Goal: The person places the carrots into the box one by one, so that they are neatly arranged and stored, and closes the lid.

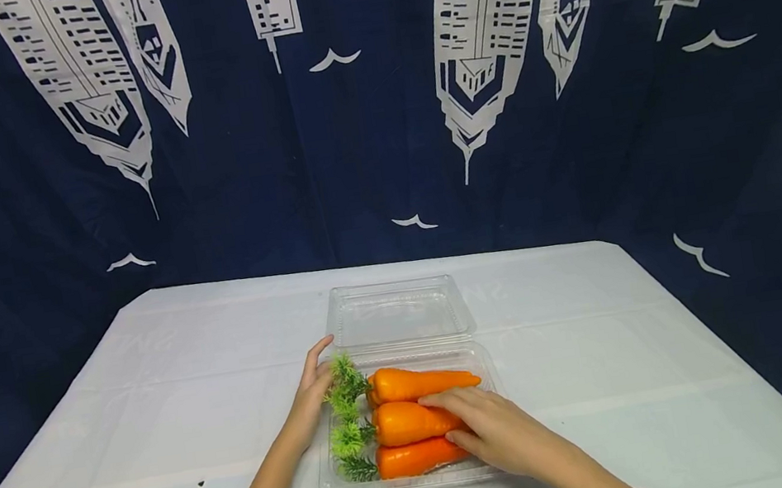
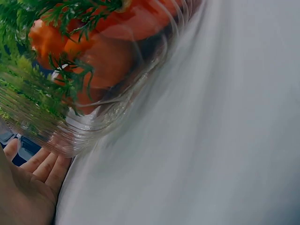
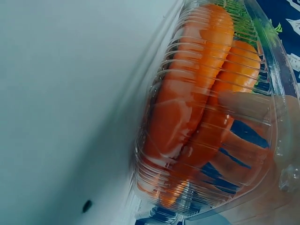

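Observation:
Three orange carrots with green leafy tops (image 1: pixel 349 437) lie side by side in a clear plastic container (image 1: pixel 395 485), tops to the left. Over the middle carrot (image 1: pixel 404 423) my right hand (image 1: pixel 492 426) reaches in, its fingers at the far side and thumb at the near side, gripping it toward the tip. The back carrot (image 1: pixel 414 382) and the front carrot (image 1: pixel 417 459) lie on either side. My left hand (image 1: pixel 313 395) touches the container's left side near the hinge, fingers extended; the greens partly hide it. Through the plastic, the right wrist view shows the right fingers (image 3: pixel 246 105) beside the carrots.
The container's clear lid (image 1: pixel 400 311) lies folded back behind it, flat on the white table (image 1: pixel 169 375). A small dark speck (image 1: pixel 201 483) is on the tabletop at left. A navy curtain (image 1: pixel 360 131) with white building prints hangs behind the table.

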`<state>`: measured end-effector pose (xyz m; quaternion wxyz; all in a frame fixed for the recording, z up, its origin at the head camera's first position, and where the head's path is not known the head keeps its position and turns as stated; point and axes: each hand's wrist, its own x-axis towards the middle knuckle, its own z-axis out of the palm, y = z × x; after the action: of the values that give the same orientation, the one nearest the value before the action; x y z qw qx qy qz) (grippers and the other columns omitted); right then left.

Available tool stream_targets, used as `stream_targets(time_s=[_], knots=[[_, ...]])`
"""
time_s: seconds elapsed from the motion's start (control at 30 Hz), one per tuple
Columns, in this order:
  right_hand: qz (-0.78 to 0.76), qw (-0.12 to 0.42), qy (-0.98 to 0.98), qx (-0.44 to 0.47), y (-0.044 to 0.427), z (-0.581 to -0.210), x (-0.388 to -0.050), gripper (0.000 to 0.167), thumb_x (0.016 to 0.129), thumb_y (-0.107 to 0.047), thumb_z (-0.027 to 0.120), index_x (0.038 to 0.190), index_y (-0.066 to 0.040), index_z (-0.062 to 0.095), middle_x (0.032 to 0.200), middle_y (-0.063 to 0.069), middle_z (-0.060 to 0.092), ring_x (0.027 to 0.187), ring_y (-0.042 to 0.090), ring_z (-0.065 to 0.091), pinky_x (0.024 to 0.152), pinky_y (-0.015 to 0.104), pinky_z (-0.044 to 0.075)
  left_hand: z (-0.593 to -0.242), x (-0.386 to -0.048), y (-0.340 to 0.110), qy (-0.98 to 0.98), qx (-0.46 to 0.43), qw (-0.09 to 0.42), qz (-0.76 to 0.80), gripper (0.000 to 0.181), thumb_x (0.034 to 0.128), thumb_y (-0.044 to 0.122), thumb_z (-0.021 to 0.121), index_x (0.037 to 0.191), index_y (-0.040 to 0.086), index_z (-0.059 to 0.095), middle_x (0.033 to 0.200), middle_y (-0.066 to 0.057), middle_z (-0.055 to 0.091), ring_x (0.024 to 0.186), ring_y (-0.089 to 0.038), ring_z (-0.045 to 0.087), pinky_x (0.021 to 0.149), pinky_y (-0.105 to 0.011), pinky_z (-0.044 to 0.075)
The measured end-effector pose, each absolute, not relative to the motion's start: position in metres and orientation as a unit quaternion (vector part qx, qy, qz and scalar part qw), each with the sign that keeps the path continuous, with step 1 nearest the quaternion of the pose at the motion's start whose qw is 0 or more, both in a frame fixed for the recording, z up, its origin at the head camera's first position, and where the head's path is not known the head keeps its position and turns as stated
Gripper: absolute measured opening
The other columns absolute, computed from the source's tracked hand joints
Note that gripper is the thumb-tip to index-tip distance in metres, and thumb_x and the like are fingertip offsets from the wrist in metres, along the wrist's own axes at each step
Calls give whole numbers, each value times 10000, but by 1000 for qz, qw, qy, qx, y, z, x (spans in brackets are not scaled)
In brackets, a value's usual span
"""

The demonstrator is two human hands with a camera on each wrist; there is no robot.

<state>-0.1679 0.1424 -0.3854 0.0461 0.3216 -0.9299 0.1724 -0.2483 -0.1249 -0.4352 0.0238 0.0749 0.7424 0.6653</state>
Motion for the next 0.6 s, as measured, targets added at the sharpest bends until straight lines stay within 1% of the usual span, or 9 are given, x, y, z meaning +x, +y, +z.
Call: stream_targets(time_s=[0.23,0.37,0.47,0.53,0.6], knots=[[171,35,-935,309,145,-383,-169,423,840,-267,611,1249,-225,511,1223,-36,563,1118,181,545,919,405,450,-436,-248,-125,746,74,25,661,565,871,92,330,1396,282,244,1315,-195,425,1054,-251,478,821,-301,395],[179,33,-937,300,150,-380,-171,401,831,-265,623,1220,-225,536,1217,-26,573,1117,201,547,927,415,443,-436,-248,-125,747,75,23,660,566,870,91,326,1401,268,241,1301,-198,436,1014,-223,481,809,-302,393],[191,31,-938,289,152,-377,-173,384,829,-256,624,1203,-213,551,1213,-10,579,1123,212,542,936,420,435,-435,-248,-125,747,73,25,661,568,869,88,325,1403,260,237,1263,-196,451,937,-191,478,781,-301,394],[203,25,-938,281,154,-375,-174,370,835,-252,618,1197,-206,557,1221,-2,577,1137,223,534,943,427,429,-435,-248,-125,746,74,27,662,565,872,91,327,1404,259,236,1265,-194,448,939,-192,478,782,-303,396],[218,25,-936,277,155,-372,-175,359,837,-245,614,1189,-191,564,1217,2,581,1136,223,535,938,426,433,-435,-248,-125,747,74,27,661,560,875,98,329,1402,264,238,1284,-193,433,978,-216,478,795,-311,392]])
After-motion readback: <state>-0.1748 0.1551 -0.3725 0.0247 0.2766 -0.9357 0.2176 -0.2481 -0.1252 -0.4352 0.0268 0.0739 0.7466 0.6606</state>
